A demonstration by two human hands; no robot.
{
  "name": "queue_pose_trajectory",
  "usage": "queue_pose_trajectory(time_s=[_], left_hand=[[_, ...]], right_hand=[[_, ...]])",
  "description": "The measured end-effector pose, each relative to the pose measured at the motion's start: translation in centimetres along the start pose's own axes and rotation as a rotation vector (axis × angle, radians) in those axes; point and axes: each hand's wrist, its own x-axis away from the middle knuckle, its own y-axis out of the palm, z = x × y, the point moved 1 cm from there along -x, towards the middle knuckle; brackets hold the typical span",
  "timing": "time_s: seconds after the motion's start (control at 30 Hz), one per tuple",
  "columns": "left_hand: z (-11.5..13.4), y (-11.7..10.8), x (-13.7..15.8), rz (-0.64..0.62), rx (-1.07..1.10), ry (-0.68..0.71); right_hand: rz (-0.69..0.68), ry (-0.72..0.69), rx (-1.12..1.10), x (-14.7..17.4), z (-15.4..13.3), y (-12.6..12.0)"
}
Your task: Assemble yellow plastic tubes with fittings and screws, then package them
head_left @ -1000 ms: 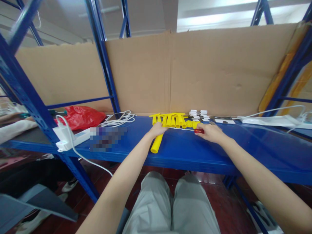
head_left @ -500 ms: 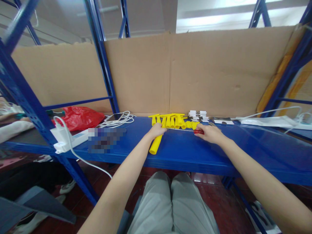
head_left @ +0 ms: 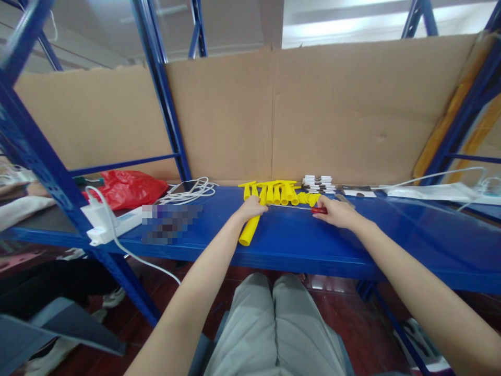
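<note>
My left hand (head_left: 249,207) is closed round the upper part of a yellow tube-like handle (head_left: 249,233), whose round open end points toward me. In my right hand (head_left: 332,210) is the red grip of a screwdriver (head_left: 319,210). Its long thin shaft runs left, low over the blue shelf, to the fingers of my left hand; the tip is hidden there. Just beyond my hands lies a row of yellow T-shaped handles (head_left: 277,195), tube ends toward me. Small yellow pieces (head_left: 307,198) lie between that row and my right hand.
Behind the blue shelf (head_left: 289,243) rises a cardboard panel (head_left: 332,115). White-and-dark pieces (head_left: 318,184) are stacked at the back. A metal strip (head_left: 345,200) lies beside my right hand. To the left are a red bag (head_left: 131,189), coiled white cable (head_left: 191,190) and a power strip (head_left: 127,223).
Both hands keep their holds and stay almost in place. The view has shifted very slightly.
</note>
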Motion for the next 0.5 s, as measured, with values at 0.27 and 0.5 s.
queue_pose_trajectory(time_s=[0.27, 0.5], left_hand=[[-0.20, 0.09, -0.07, -0.013, 0.035, 0.017], [-0.20, -0.03, -0.08, -0.003, 0.010, 0.024]], right_hand=[[-0.024, -0.088, -0.061, -0.18, 0.20, 0.03], [0.017, -0.090, -0.078, -0.23, 0.41, 0.29]])
